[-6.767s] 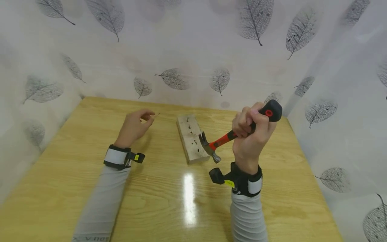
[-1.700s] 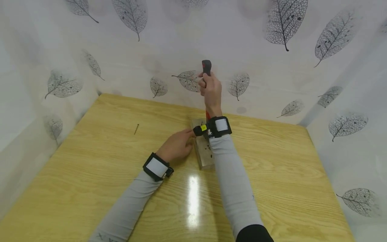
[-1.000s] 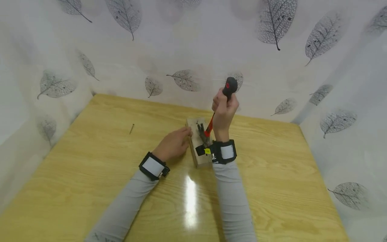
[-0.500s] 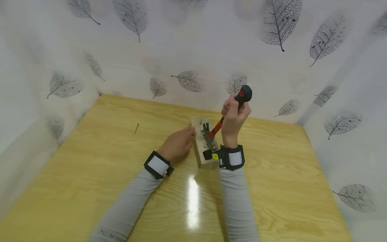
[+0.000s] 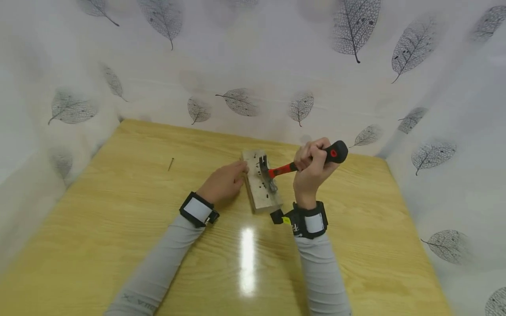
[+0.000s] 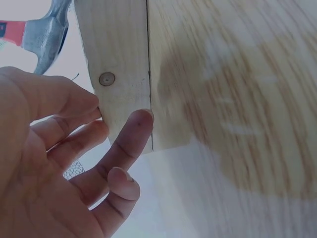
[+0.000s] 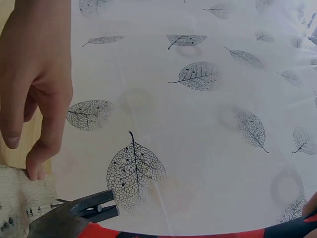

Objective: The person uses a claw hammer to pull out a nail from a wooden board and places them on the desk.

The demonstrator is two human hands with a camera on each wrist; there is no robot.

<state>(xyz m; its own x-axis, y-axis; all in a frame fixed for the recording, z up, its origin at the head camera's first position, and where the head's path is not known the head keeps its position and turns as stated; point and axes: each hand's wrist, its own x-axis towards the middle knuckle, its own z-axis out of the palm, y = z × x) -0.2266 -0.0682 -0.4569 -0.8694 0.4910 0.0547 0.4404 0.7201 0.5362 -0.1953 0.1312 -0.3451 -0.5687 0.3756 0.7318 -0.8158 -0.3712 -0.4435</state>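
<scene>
A red-and-black claw hammer (image 5: 282,169) is gripped near its handle's end by my right hand (image 5: 314,169). Its steel head lies over the far half of the wood block (image 5: 262,202), claw pointing away; in the right wrist view a small light spot shows between the claw (image 7: 101,206) prongs, too unclear to name. Several nails or dark holes mark the block's top. The fingers of my left hand (image 5: 223,182) touch the block's left side; in the left wrist view they rest along its edge, beside a round knot, thumb apart from it.
A loose nail (image 5: 171,164) lies on the wooden table (image 5: 130,188) to the left of the left hand. Leaf-patterned curtain (image 5: 237,52) surrounds the table's back and sides. Wrist straps with cameras sit on both arms.
The left hand, which held a nail earlier, moved to the block; that nail lies on the table. The hammer handle has swung from nearly upright down toward the right, with my right hand lower.
</scene>
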